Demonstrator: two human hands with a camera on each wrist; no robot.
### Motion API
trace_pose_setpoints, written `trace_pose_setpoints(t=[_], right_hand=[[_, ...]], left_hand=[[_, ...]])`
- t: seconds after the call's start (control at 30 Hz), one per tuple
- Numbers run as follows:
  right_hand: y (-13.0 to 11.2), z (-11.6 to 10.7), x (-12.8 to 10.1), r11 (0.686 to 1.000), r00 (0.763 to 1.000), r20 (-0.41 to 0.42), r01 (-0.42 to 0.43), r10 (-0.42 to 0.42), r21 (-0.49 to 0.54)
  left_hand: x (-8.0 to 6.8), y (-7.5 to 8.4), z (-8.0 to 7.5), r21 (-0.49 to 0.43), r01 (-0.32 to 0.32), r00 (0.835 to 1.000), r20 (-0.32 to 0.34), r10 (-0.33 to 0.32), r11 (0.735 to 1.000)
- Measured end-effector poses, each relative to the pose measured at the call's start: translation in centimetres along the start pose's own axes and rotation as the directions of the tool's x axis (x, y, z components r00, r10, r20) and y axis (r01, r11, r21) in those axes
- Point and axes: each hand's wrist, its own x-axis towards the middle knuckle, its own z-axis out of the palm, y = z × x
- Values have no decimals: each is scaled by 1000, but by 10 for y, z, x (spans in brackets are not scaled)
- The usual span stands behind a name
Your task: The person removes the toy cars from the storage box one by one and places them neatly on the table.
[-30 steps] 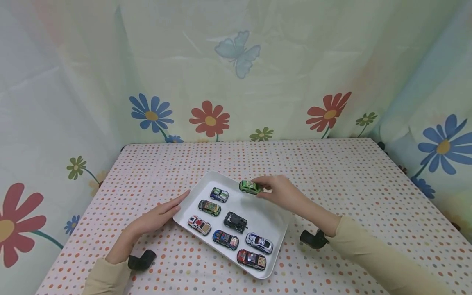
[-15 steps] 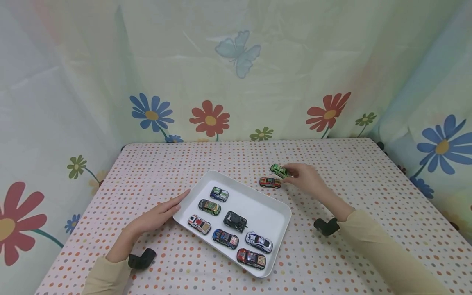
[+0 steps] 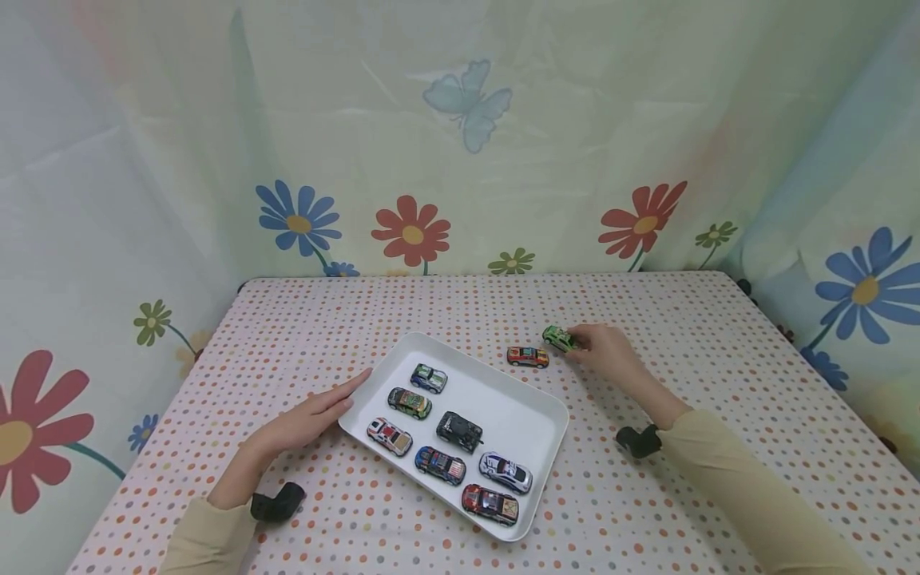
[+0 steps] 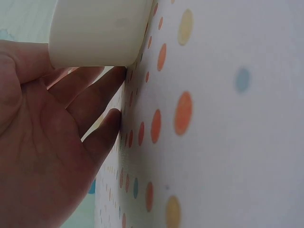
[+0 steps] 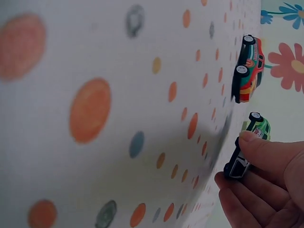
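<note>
A green toy car (image 3: pixel 559 339) is pinched between the thumb and fingers of my right hand (image 3: pixel 607 351), low over the table behind the tray. In the right wrist view the thumb lies across the side of the green toy car (image 5: pixel 247 147). Just left of it a red and orange toy car (image 3: pixel 528 357) stands on the cloth. My left hand (image 3: pixel 305 419) rests with straight fingers at the left side of the white tray (image 3: pixel 503 399). The left wrist view shows its fingers (image 4: pixel 97 97) against the tray's wall (image 4: pixel 99 33), fingertips at the cloth.
Several toy cars sit in the tray, among them a black one (image 3: pixel 460 431), a blue one (image 3: pixel 439 465), a white one (image 3: pixel 505 472) and a red one (image 3: pixel 490 505). A dotted cloth (image 3: pixel 345 319) covers the table. A flowered curtain (image 3: pixel 467 176) stands behind.
My right hand has carried the green toy car from over the tray to the right and back, beside the red and orange one, and lowered it. The left hand stays put.
</note>
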Motion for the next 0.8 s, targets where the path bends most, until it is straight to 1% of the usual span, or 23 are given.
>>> trace_pose_setpoints(t=[0.2, 0.53, 0.67, 0.8], right_hand=[[2, 10, 5, 998, 1000, -9, -19, 18, -67], [-3, 13, 2, 984, 1000, -29, -1, -4, -176], [-4, 13, 2, 979, 1000, -3, 0, 0, -203], [-4, 8, 3, 982, 997, 72, 11, 2, -187]], left_hand=[[0, -1, 0, 5, 6, 1000, -3, -6, 1000], [0, 1, 0, 19, 15, 1000, -10, -15, 1000], [-1, 0, 1, 25, 14, 1000, -12, -14, 1000], [-1, 0, 1, 25, 14, 1000, -12, -14, 1000]])
